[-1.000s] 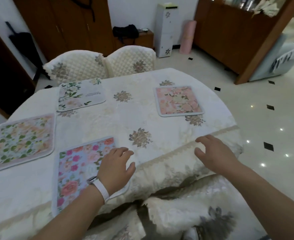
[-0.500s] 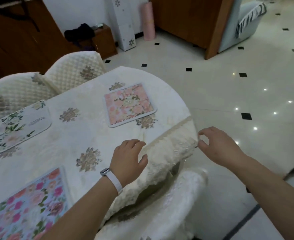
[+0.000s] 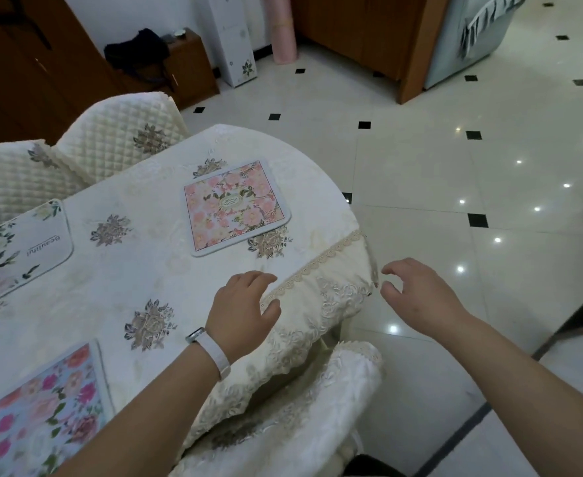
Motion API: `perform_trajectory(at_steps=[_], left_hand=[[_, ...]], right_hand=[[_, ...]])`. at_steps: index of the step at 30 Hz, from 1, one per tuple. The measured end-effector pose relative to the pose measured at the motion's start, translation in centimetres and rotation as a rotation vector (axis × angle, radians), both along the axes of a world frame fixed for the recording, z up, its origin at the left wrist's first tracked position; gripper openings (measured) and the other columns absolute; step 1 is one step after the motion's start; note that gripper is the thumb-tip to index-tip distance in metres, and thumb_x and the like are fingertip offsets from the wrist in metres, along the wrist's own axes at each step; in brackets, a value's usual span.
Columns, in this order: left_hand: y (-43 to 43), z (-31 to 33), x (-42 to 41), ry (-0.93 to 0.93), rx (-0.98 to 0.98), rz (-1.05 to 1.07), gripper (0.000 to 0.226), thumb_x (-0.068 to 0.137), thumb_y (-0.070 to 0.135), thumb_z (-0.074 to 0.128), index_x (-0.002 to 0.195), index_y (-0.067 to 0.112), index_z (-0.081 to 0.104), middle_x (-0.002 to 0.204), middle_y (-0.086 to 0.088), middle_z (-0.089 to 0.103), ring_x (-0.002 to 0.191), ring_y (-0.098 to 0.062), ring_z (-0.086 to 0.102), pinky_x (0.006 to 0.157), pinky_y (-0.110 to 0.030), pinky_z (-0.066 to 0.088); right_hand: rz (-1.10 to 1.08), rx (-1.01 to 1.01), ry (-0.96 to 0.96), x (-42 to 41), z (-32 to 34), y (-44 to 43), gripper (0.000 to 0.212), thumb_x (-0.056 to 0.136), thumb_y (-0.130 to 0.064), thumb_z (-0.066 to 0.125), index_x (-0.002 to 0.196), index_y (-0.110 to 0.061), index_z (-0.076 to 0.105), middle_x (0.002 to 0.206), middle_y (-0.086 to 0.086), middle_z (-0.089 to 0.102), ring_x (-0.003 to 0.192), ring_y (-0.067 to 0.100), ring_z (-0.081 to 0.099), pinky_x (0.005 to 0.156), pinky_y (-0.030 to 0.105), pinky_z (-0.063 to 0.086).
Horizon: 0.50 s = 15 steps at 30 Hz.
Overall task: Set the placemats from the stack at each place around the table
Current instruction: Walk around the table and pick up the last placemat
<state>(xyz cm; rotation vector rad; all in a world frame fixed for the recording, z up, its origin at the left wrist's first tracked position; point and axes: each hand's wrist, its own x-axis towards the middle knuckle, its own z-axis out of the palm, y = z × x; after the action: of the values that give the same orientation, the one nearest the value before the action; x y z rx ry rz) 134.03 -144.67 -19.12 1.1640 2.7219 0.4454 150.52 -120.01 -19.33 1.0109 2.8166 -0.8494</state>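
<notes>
A round cloth-covered worktop (image 3: 138,270) carries three placemats: pink (image 3: 235,208), white (image 3: 18,249), blue (image 3: 35,407). Left hand (image 3: 245,315) rests empty; right hand (image 3: 417,290) hovers loose, empty. Laying seems nearly done; no stack visible.

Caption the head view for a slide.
Both empty hands, left and right, at the tablecloth's lace edge; three floral placemats already laid.

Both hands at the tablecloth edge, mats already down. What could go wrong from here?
1. The left hand rests on the tablecloth at its lace border; a tug could drag the cloth and shift the pink placemat lying close behind.
2. The right hand hovers off the table edge, fingers curled near the hanging corner; pulling there may bunch the cloth.
3. The blue placemat sits near the table's near edge and could slide off with the cloth.
</notes>
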Motion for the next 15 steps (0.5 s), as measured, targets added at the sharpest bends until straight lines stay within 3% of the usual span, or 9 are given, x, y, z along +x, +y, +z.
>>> perform_trajectory(at_steps=[15], left_hand=[[1.9, -4.1, -1.2, -0.128, -0.006, -0.013, 0.047, 0.087, 0.041, 0.046, 0.129, 0.024, 0.054, 0.131, 0.004, 0.056, 0.121, -0.020, 0.048, 0.096, -0.036, 0.040]], right_hand=[[0.012, 0.040, -0.027, 0.2, 0.5, 0.7, 0.040, 0.096, -0.035, 0.047, 0.133, -0.023, 0.053, 0.134, -0.007, 0.053, 0.122, 0.015, 0.048, 0.098, 0.033, 0.042]])
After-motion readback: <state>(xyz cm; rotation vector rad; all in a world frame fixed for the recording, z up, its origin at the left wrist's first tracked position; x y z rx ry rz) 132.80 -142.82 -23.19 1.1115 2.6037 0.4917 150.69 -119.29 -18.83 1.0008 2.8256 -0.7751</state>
